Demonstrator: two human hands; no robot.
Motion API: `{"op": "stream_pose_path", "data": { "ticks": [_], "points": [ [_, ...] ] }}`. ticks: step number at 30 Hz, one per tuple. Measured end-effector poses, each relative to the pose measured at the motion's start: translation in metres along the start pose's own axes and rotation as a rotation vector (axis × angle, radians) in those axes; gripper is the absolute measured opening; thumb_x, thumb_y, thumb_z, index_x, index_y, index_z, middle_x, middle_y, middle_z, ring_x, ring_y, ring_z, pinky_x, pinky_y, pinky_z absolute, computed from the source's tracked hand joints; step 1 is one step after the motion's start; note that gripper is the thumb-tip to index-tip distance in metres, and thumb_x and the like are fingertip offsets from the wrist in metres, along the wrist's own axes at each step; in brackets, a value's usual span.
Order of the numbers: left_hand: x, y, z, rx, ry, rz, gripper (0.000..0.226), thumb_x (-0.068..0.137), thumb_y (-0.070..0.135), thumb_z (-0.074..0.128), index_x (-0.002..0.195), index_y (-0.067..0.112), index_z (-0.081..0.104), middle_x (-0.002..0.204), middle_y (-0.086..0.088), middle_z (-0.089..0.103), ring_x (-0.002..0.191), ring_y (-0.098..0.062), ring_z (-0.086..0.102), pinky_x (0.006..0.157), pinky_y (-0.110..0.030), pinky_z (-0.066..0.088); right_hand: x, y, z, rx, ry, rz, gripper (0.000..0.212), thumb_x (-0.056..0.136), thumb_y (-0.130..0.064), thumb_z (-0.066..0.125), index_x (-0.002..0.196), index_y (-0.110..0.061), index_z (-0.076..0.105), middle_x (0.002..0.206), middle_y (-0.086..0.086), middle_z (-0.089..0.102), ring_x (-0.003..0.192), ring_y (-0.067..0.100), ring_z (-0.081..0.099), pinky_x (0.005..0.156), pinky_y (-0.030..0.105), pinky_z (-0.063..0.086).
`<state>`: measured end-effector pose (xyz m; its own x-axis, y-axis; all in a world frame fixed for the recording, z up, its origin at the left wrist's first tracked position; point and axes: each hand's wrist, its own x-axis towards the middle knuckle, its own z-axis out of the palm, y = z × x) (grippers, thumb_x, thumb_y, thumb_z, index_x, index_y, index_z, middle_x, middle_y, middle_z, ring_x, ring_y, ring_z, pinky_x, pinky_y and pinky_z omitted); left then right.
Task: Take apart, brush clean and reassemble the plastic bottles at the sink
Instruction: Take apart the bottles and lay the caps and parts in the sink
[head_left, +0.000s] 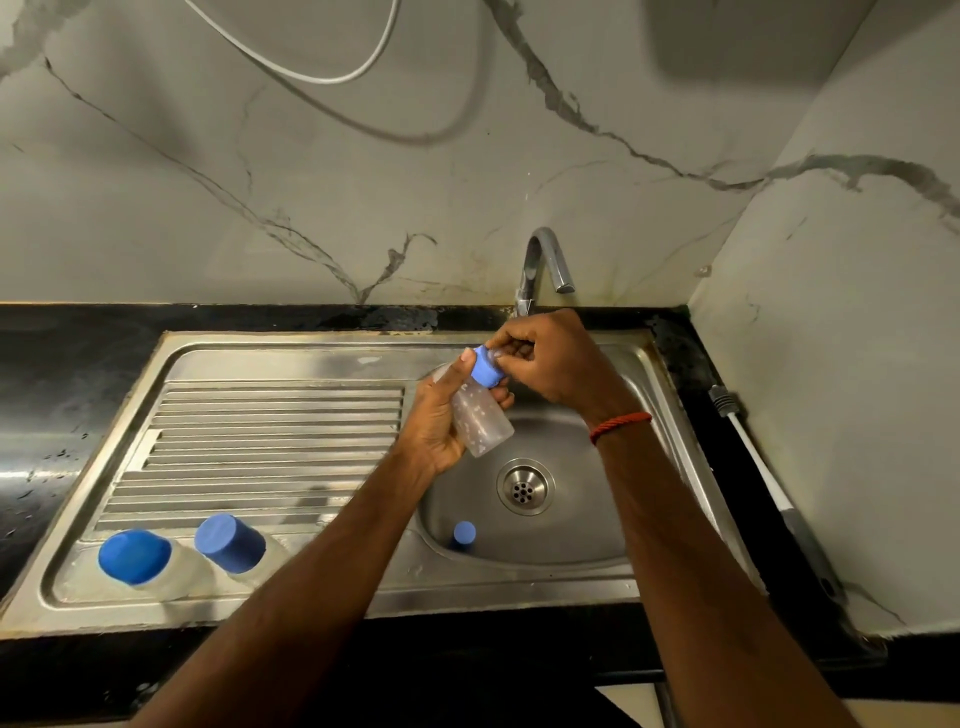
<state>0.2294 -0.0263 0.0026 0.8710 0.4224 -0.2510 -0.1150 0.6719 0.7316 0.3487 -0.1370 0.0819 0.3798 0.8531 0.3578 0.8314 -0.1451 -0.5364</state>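
Three bottles total. One bottle (480, 421) is held over the sink basin (597, 519), and two capped bottles (136, 558) (231, 543) stand on the drainboard (260, 441). There's also one loose blue cap (464, 535) in the basin and one brush (763, 467) on the counter (691, 364).

The left hand (436, 426) is wrapped round the held bottle's body, and the right hand (556, 364) pinches its blue top (487, 368). It's tilted near upright, top toward the tap (543, 260), base toward the drain (524, 487).

The drainboard (260, 441) lay left, the basin (597, 519) right. Bottle one (136, 558) and bottle two (231, 543) stood on the drainboard, lower left; bottle three (463, 535) sat in the basin, below-left of the drain (524, 487). Bottle four (480, 415) was over the basin, between left hand (436, 426) and right hand (550, 364). The tap (543, 260) stood behind the basin; the brush (769, 483) lay on the counter (52, 389), far right
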Motion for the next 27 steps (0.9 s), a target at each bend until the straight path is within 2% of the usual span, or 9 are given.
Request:
{"op": "stream_pose_path", "data": {
  "ticks": [3,6,9,12,15,19,21,24,27],
  "points": [
    [0.003,0.007,0.002,-0.007,-0.007,0.02,0.053,0.097,0.034,0.063,0.136,0.0,0.056,0.117,-0.022,0.068,0.096,-0.027,0.07,0.086,-0.04,0.06,-0.01,-0.002,0.007,0.124,0.091,0.013,0.016,0.088,0.001,0.068,0.102,-0.002,0.074,0.084,0.011,0.074,0.071,0.011,0.069,0.069,0.014,0.055],
    [0.005,0.006,0.0,0.049,-0.024,0.051,0.043,0.099,0.031,0.06,0.13,0.0,0.059,0.116,-0.022,0.067,0.093,-0.026,0.07,0.084,-0.04,0.061,-0.011,0.0,0.003,0.127,0.049,0.034,0.015,0.085,-0.007,0.075,0.1,-0.003,0.076,0.085,0.007,0.074,0.068,0.006,0.065,0.068,0.012,0.052],
    [0.002,0.003,0.001,0.048,-0.039,0.029,0.033,0.097,0.028,0.06,0.121,0.005,0.062,0.106,-0.02,0.069,0.085,-0.025,0.069,0.078,-0.039,0.062,-0.004,0.004,-0.003,0.079,-0.027,0.045,0.013,0.083,-0.01,0.077,0.095,-0.004,0.078,0.085,0.009,0.073,0.073,0.01,0.064,0.071,0.019,0.054],
    [0.001,0.0,0.003,0.054,-0.055,0.01,0.034,0.095,0.03,0.061,0.12,0.006,0.062,0.104,-0.02,0.068,0.084,-0.026,0.069,0.079,-0.04,0.062,0.003,0.002,-0.003,0.005,-0.085,0.071,0.013,0.084,-0.011,0.077,0.094,-0.003,0.078,0.086,0.009,0.073,0.074,0.009,0.061,0.074,0.02,0.052],
    [0.001,0.001,0.003,0.053,-0.05,0.026,0.039,0.092,0.033,0.061,0.121,0.007,0.063,0.106,-0.019,0.07,0.086,-0.026,0.07,0.081,-0.041,0.062,0.0,0.005,-0.003,0.111,-0.005,0.131,0.011,0.081,-0.007,0.079,0.091,-0.004,0.077,0.082,0.004,0.073,0.073,0.008,0.067,0.073,0.017,0.056],
    [0.003,0.009,0.006,0.058,-0.053,0.047,0.047,0.093,0.035,0.061,0.126,0.002,0.06,0.113,-0.023,0.067,0.095,-0.03,0.07,0.084,-0.042,0.061,-0.012,0.012,0.006,0.365,0.138,0.213,0.016,0.078,-0.007,0.082,0.091,-0.005,0.073,0.08,0.0,0.072,0.068,0.012,0.071,0.063,0.02,0.057],
    [0.004,0.009,0.007,0.043,-0.041,0.037,0.055,0.093,0.037,0.063,0.132,-0.001,0.056,0.11,-0.021,0.067,0.091,-0.029,0.069,0.082,-0.042,0.061,-0.013,0.015,0.011,0.404,0.157,0.218,0.016,0.079,-0.008,0.082,0.092,-0.009,0.073,0.084,-0.003,0.072,0.075,0.011,0.071,0.068,0.021,0.057],
    [0.003,0.004,0.005,0.009,-0.013,-0.01,0.063,0.09,0.041,0.069,0.136,0.001,0.054,0.107,-0.018,0.067,0.087,-0.026,0.068,0.083,-0.042,0.06,-0.013,0.021,0.013,0.34,0.104,0.171,0.025,0.077,-0.013,0.083,0.1,-0.016,0.074,0.095,-0.006,0.069,0.089,0.012,0.068,0.08,0.02,0.055],
    [0.003,0.002,0.003,-0.034,0.007,-0.031,0.062,0.089,0.04,0.068,0.137,0.003,0.055,0.115,-0.019,0.068,0.094,-0.026,0.069,0.083,-0.042,0.06,-0.013,0.021,0.013,0.357,-0.031,0.185,0.046,0.074,-0.019,0.085,0.117,-0.013,0.069,0.108,-0.001,0.068,0.094,0.012,0.068,0.081,0.018,0.056]
  ]
}}
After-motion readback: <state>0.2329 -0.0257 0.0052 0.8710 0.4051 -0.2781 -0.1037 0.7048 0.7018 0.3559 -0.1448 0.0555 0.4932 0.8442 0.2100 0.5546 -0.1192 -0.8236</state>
